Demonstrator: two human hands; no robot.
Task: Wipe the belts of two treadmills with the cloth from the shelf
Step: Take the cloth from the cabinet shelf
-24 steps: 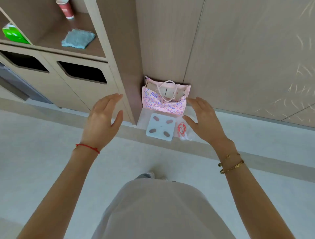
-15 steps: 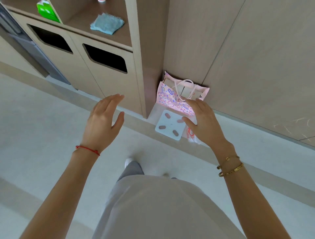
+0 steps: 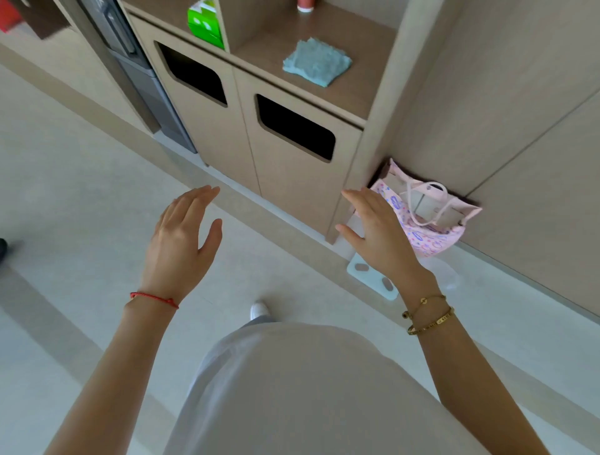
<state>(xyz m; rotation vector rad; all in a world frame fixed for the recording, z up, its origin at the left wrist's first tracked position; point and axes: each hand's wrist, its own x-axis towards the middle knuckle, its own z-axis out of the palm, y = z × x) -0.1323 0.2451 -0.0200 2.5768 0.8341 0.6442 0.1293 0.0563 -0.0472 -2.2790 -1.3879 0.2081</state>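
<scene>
I see pale floor below a wooden cabinet with two dark slots. One blue cloth lies on its shelf. My left hand and right hand hover empty, fingers straight.

shelf: blue cloth flat, red cup behind it, green box past the divider
floor: pink bag against the wall, white scale beside it

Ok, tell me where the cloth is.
In the head view the blue cloth lies on the open shelf, upper middle, above the right bin door.
</scene>
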